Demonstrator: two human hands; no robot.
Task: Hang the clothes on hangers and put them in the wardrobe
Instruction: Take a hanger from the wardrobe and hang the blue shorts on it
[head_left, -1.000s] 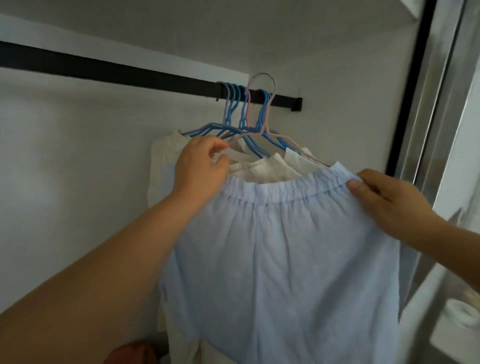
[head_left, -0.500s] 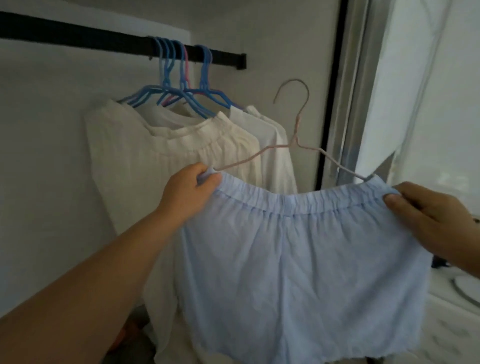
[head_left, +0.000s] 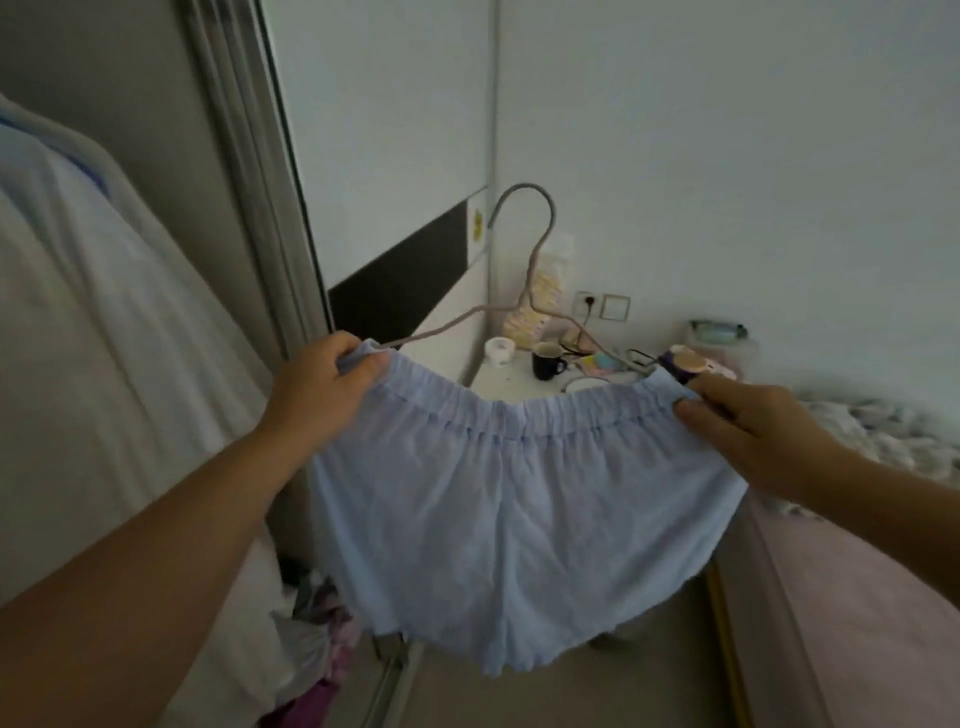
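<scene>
— Shorts (head_left: 519, 493), pale blue, stretched out between both hands and facing the bedroom, well apart from the wardrobe frame (head_left: 249, 171) at the left; why spread so wide?

— Held taut at the waistband, probably to keep the elastic seated on the arms of the wire hanger (head_left: 524, 291), with its hook standing free above, ready for a rail

— Grips?

— Left hand (head_left: 322, 384) pinching the left waistband corner, thumb over the fabric; right hand (head_left: 743, 421) curled round the right corner

— Anything hidden?

— Hanger ends buried inside the waistband; right end lost against clutter on the white side table (head_left: 509, 382); dark mug (head_left: 545, 361) visible there. Pale garments (head_left: 104, 312) at the left cut off by the frame edge, rail out of view. Blurred heap on the floor, perhaps more clothes
</scene>
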